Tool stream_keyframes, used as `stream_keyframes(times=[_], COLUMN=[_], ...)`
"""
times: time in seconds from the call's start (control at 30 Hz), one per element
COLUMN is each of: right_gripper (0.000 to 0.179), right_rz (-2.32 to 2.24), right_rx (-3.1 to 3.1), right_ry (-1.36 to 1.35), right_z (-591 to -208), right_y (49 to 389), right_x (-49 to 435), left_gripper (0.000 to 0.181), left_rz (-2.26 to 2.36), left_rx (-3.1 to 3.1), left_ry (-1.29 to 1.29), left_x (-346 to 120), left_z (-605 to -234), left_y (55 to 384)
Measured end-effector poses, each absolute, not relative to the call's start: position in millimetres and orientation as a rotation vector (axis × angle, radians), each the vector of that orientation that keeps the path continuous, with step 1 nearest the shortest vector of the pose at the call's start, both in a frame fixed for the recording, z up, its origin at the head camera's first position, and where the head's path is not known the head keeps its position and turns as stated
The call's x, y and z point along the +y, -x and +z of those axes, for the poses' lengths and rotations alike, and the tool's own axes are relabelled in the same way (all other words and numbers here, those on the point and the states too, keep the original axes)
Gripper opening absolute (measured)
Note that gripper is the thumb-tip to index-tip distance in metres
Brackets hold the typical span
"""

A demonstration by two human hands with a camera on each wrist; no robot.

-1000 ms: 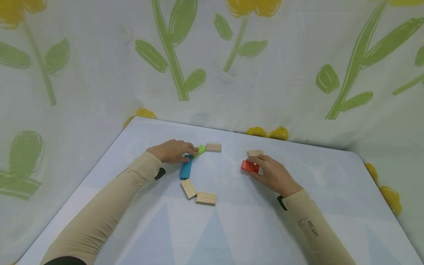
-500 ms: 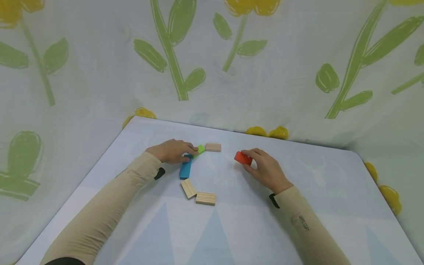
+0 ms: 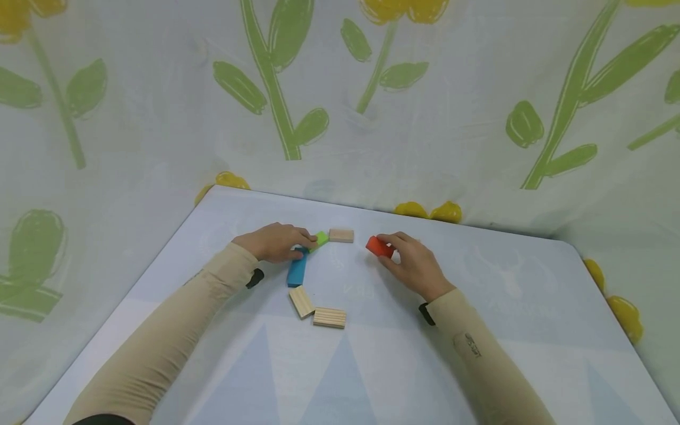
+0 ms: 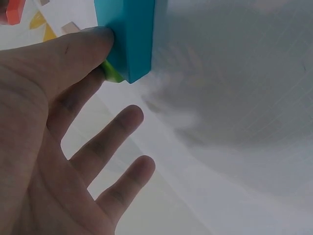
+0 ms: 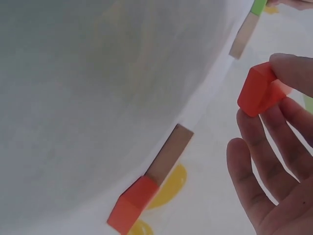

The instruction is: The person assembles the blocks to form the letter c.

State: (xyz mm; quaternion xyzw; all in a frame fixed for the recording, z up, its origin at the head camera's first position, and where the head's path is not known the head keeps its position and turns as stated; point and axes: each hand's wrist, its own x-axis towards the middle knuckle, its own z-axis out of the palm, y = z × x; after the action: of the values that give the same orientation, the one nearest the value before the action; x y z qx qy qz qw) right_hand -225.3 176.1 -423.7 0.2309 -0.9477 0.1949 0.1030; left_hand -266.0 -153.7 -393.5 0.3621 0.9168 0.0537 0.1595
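Note:
My right hand pinches a red block between thumb and fingers, above the table in the head view. The right wrist view shows this red block tilted in the fingers. Over the curve of blocks at the left, my left hand rests its thumb on the upright blue block, and its index finger reaches the green block. In the left wrist view the thumb lies against the blue block, with the other fingers fairly straight. A plain wooden block lies beside the green one.
Two more wooden blocks, one slanted and one level, lie nearer the front. The right wrist view shows another wooden block touching a second red block on the table. A flower-patterned curtain hangs behind the table.
My right hand has moved left and away from the front with the red block, which is off the table. My left hand has stayed on the blue and green blocks.

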Motion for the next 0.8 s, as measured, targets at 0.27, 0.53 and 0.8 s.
stream_keyframes(times=[0.27,0.53,0.8], right_gripper=[0.048,0.049,0.046], right_rz=[0.612,0.640,0.652], right_rx=[-2.770,-2.764,-2.873], right_ry=[-0.632,-0.564,-0.535], right_z=[-423,-421,-421], right_y=[232,238,244], right_x=[166,155,145], left_gripper=[0.045,0.045,0.045], left_rz=[0.157,0.146,0.143], left_rx=[2.616,2.622,2.621], left_ry=[-1.018,-1.025,-1.014], left_x=[-152,-152,-151], left_z=[-393,-392,-392], left_y=[265,264,264])
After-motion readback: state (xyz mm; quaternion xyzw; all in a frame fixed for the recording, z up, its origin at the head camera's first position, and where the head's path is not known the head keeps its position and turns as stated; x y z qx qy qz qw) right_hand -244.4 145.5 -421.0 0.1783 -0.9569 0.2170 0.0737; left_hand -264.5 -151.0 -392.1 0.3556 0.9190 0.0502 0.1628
